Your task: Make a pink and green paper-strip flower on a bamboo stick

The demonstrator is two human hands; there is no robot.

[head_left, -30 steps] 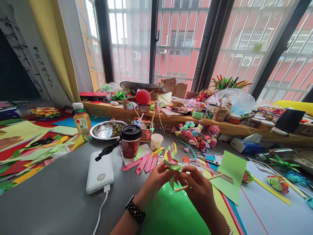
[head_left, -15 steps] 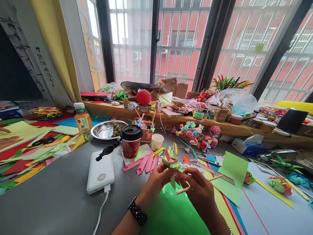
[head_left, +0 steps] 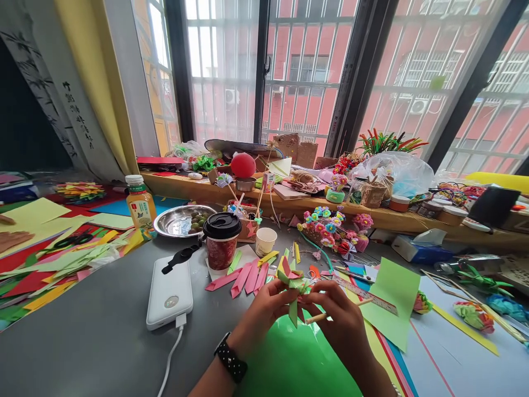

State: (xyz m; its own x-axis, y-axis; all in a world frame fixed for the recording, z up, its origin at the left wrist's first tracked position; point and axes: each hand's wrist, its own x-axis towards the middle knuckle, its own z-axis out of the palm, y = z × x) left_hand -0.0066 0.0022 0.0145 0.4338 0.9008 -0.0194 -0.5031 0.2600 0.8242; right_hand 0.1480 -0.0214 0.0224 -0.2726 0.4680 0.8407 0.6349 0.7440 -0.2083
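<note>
Now the view sits a touch lower than a second ago, so the green sheet and grey table fill slightly less of it, while the power bank and coffee cup have kept their places. Both hands have stayed together above the sheet, nudged slightly right. The left hand, wrist bent inward, pinches the paper flower from the left. The right hand curls around the stick, fingertips touching the flower's base.
</note>
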